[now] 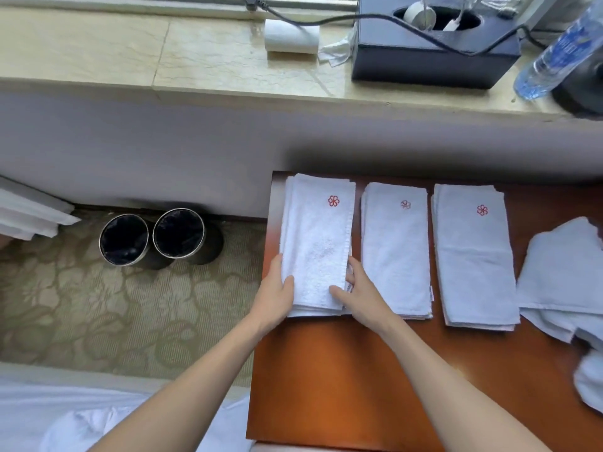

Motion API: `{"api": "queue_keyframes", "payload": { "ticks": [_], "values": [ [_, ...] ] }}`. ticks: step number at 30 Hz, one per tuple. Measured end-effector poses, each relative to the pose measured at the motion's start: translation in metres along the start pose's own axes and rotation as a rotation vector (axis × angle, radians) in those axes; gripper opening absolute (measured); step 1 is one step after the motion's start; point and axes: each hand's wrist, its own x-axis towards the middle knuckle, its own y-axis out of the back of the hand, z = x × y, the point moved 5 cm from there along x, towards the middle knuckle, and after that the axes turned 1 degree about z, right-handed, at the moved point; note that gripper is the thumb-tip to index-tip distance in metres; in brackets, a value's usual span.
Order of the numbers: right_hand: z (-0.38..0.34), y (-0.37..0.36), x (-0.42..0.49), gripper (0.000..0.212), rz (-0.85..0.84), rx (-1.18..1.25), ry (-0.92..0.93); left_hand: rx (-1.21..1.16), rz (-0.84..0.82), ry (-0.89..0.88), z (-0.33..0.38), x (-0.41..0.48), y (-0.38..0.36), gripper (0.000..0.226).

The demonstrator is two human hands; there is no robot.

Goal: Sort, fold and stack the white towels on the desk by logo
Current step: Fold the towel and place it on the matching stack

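Orange-brown wood fills the lower right of the frame: the desk [326, 386], its left edge meeting patterned carpet where two dark bins [124, 239] stand at centre left. Along the right edge lies a loose heap of unfolded towels [561, 282], so the sorting looks only partly done. Three folded stacks run in a row across the desk's far side: the left stack [318, 243], the middle stack [396, 252] and the right stack [473, 262], near one another but not touching. The left hand [274, 295] and the right hand [362, 295] flank the near end of the left stack, fingers held straight along its long sides and thumbs laid flat on the top towel; neither hand is clamped round it (whether any fingertips tuck under the bottom layer cannot be told). This reads as squaring the pile. To do it well, press both sides inward evenly, then slide the hands toward the far end so every layer lines up, keeping the thumbs light so the top fold does not wrinkle. Smallest of all, a red pinwheel logo [333, 201] sits near the far end of the top towel and should stay facing up; the middle stack's mark looks fainter.
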Motion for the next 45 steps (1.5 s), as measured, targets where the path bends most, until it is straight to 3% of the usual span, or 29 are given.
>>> {"api": "queue_keyframes", "payload": {
  "ticks": [6, 9, 19, 24, 33, 37, 45],
  "values": [
    [0.001, 0.008, -0.01, 0.067, 0.114, -0.128, 0.016, -0.019, -0.077, 0.119, -0.02, -0.016, -0.013, 0.024],
    [-0.004, 0.011, -0.01, 0.058, 0.111, -0.172, 0.014, 0.115, -0.036, 0.119, -0.023, -0.018, -0.008, 0.015],
    [-0.005, 0.004, -0.057, 0.057, 0.082, -0.401, -0.003, 0.752, 0.051, -0.203, 0.008, -0.042, 0.007, 0.047],
    [-0.011, 0.012, -0.095, 0.06, 0.103, -0.477, 0.023, 0.819, 0.047, -0.388, 0.017, -0.056, -0.015, 0.051],
    [0.028, 0.055, -0.182, 0.055, 0.361, -0.48, -0.064, 0.907, -0.188, -0.688, 0.065, -0.091, -0.104, 0.051],
    [0.076, 0.079, -0.234, 0.053, 0.476, -0.242, -0.128, 0.98, -0.283, -0.796, 0.087, -0.123, -0.161, 0.056],
    [0.214, 0.141, -0.371, 0.05, 0.662, -0.108, -0.241, 1.088, -0.475, -0.933, 0.11, -0.227, -0.301, 0.056]
  ]
}}
